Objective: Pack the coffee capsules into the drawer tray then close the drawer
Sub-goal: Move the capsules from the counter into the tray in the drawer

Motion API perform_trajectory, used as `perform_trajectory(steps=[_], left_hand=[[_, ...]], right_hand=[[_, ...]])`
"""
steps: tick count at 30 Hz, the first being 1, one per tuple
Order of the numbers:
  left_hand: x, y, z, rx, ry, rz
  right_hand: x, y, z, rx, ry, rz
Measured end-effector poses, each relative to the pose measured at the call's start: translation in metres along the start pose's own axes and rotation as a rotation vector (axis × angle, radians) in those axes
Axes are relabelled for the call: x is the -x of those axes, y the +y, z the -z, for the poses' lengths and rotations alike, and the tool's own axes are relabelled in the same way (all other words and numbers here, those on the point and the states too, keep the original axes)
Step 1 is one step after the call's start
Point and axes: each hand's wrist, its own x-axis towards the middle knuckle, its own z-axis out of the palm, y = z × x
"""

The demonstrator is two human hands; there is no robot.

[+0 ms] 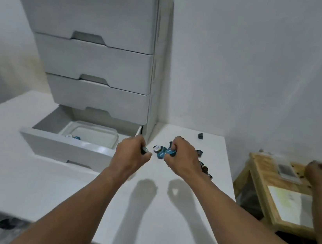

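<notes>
My left hand curls round one dark capsule; my right hand pinches blue capsules above the capsule pile on the desk. I judge I'm mid-gathering; next they go left into the tray in the open drawer, just beyond my left hand.

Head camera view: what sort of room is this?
Probably a home or small office corner: a white table, a grey drawer unit with its bottom drawer open, and coffee capsules.
</notes>
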Motion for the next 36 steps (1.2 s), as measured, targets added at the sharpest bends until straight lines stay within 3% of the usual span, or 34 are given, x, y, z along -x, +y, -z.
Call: perform_trajectory(steps=[9,19,27,36], left_hand=[[-0.013,-0.074,0.066,-0.018,0.045,-0.020],[-0.031,-0.181,0.118,0.047,-0.017,-0.091],[-0.079,-0.224,0.122,0.122,-0.118,-0.086],[-0.158,-0.275,0.091,0.057,-0.254,-0.038]], right_hand=[[-0.011,-0.090,-0.059,-0.108,0.029,0.104],[-0.013,-0.164,-0.147,-0.201,0.092,-0.008],[-0.057,-0.171,-0.176,-0.140,0.054,-0.027],[-0.152,-0.147,-0.228,-0.073,-0.144,-0.021]])
